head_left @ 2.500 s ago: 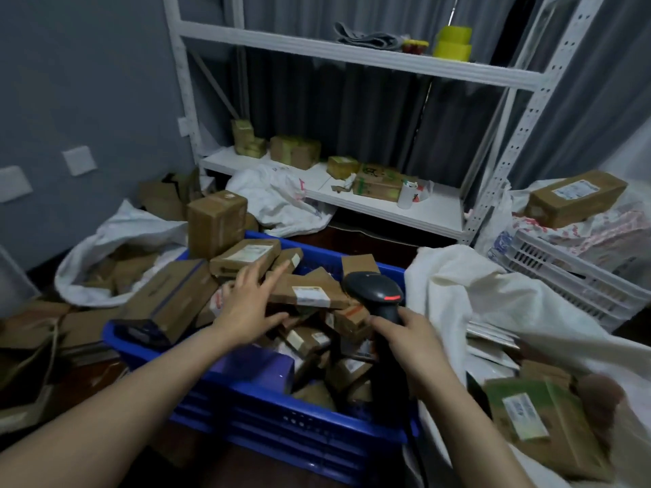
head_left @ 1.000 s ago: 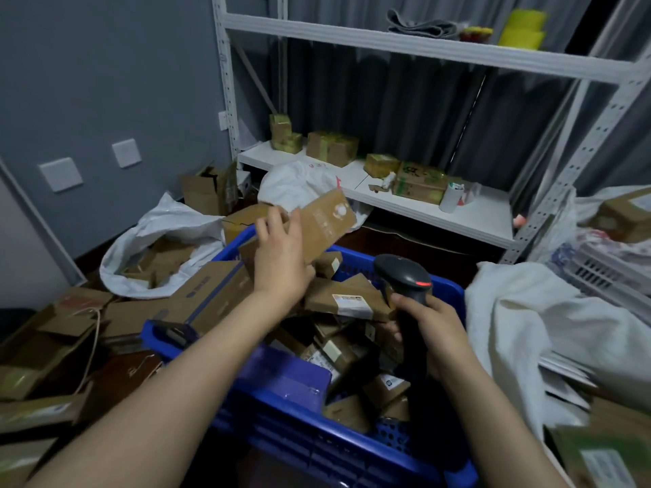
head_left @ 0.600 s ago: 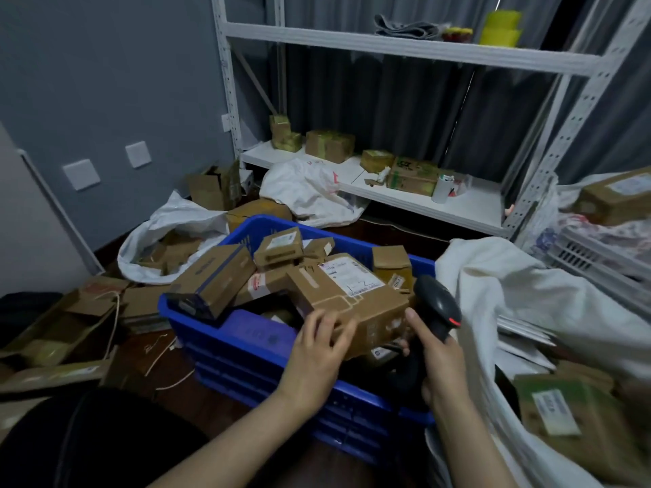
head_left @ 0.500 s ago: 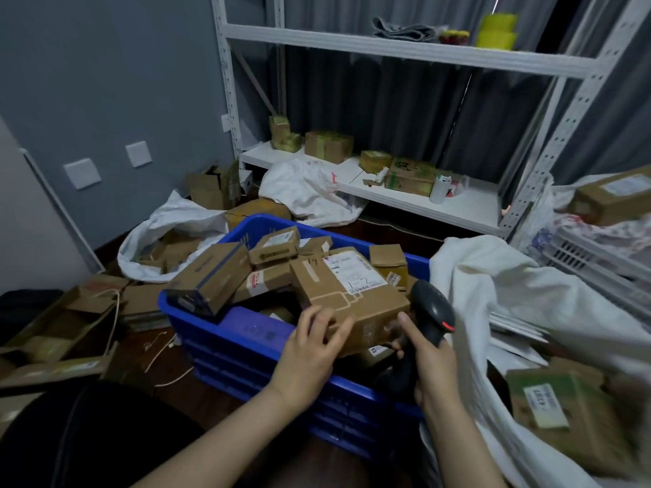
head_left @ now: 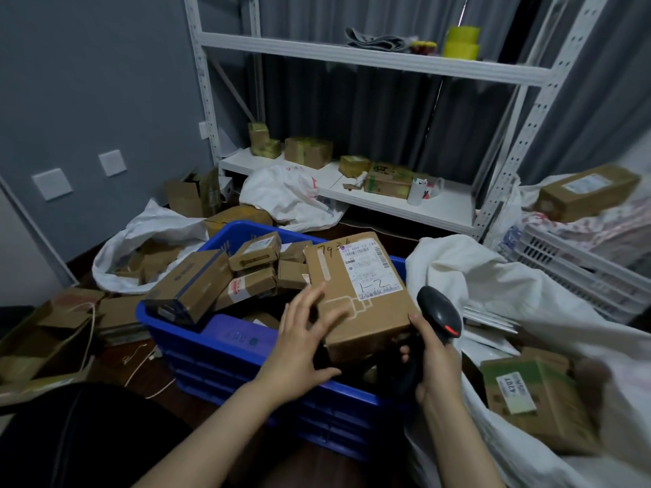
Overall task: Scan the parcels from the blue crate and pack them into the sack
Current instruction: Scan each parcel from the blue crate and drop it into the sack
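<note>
Centre frame: I see the labelled parcel [head_left: 355, 294] lying tilted, label up, on the blue crate's [head_left: 225, 343] heap of small cartons, presumably so the scanner [head_left: 438, 311] can read it. The left hand [head_left: 303, 343], fingers spread wide, steadies its near edge. The right hand [head_left: 435, 361] grips the scanner. At lower right, the sack [head_left: 493, 276] holds a green carton [head_left: 528, 399].

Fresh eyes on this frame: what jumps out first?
The overfull blue crate at centre dominates. At its near right a large labelled box with handwritten marks lies on top, the left hand open at its near left edge and the right hand gripping a black scanner just right of it. On the right a white sack gapes, with a labelled parcel inside.
</note>
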